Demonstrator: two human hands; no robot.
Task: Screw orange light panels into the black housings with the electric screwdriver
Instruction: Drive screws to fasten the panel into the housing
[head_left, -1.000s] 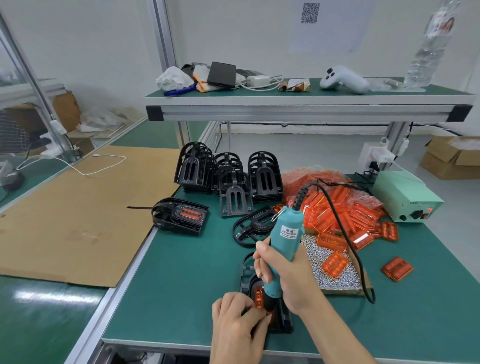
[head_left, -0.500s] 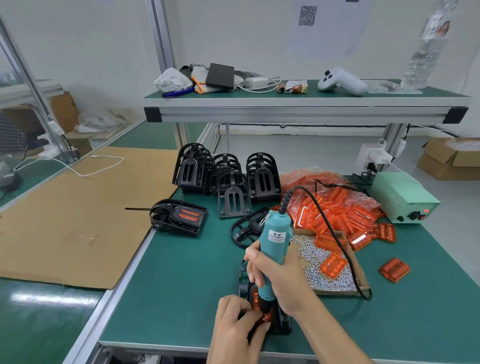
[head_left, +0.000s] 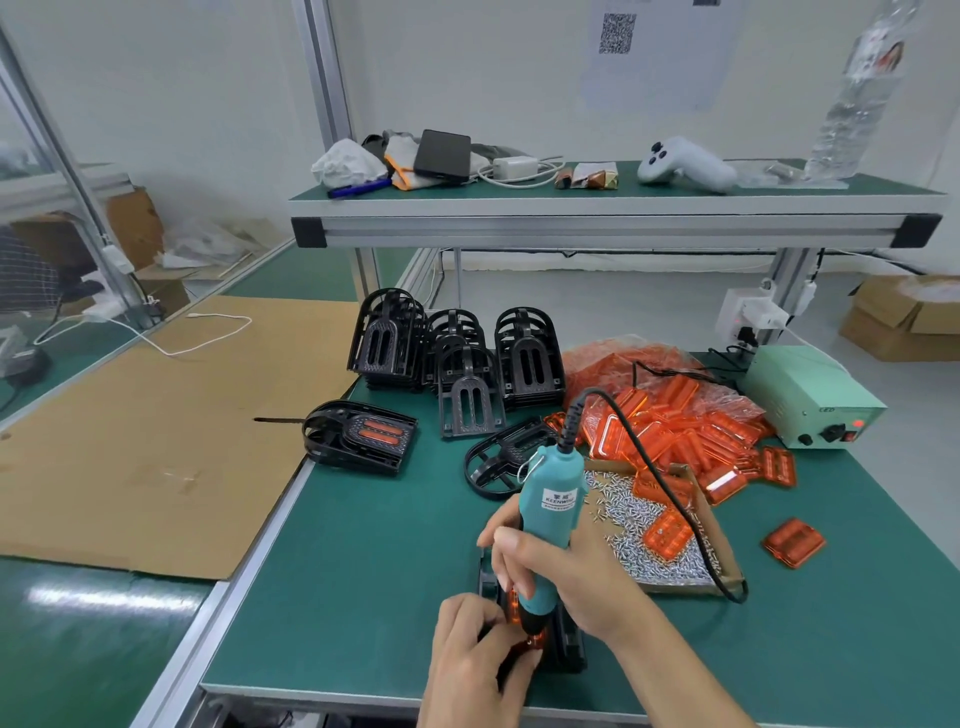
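My right hand (head_left: 566, 577) grips the teal electric screwdriver (head_left: 549, 512), held nearly upright with its tip down on an orange light panel (head_left: 530, 642). That panel sits in a black housing (head_left: 569, 649) near the table's front edge, mostly hidden by my hands. My left hand (head_left: 475, 654) curls over the housing's near end, fingertips by the screwdriver tip. A pile of orange panels (head_left: 691, 431) lies at the right, and loose screws (head_left: 634, 525) fill a shallow cardboard tray. Several empty black housings (head_left: 457, 353) stand stacked at the back.
A housing fitted with an orange panel (head_left: 363, 434) lies at the table's left edge. One empty housing (head_left: 498, 460) lies behind the screwdriver. The pale green power unit (head_left: 810, 397) sits far right, its cable looping to the tool. A single orange panel (head_left: 792, 543) lies apart. Cardboard sheet (head_left: 156, 431) covers the left bench.
The screwdriver has swung more upright and shifted slightly left over the panel. My left hand keeps its hold on the housing.
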